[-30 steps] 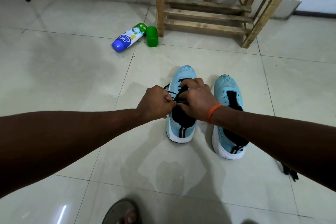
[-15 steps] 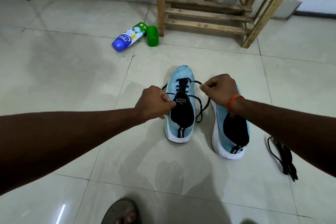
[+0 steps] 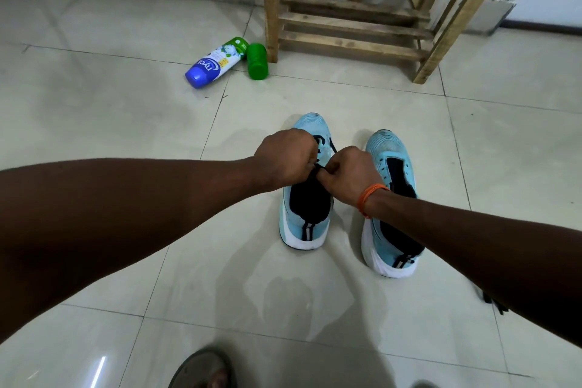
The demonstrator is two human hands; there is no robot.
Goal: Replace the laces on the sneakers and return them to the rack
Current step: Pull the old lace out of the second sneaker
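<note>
Two light blue sneakers with black tongues and white soles stand side by side on the tiled floor, toes pointing away from me. Over the left sneaker (image 3: 305,224) my left hand (image 3: 286,156) and my right hand (image 3: 346,173) meet, both pinching its black lace (image 3: 322,167) above the tongue. Most of that lace is hidden under my fingers. The right sneaker (image 3: 390,167) has bare eyelets with no lace in them. Partly behind my right forearm, a loose black lace (image 3: 496,302) lies on the floor.
The wooden shoe rack (image 3: 352,25) stands against the wall beyond the sneakers. A fallen spray can (image 3: 214,63) and its green cap (image 3: 257,60) lie by the rack's left leg. A sandalled foot (image 3: 204,370) shows at the bottom edge.
Half a second ago my hands were apart, pulling the lace ends outward. Now both have come together over the left sneaker's tongue, and my right arm hides most of the loose lace.
</note>
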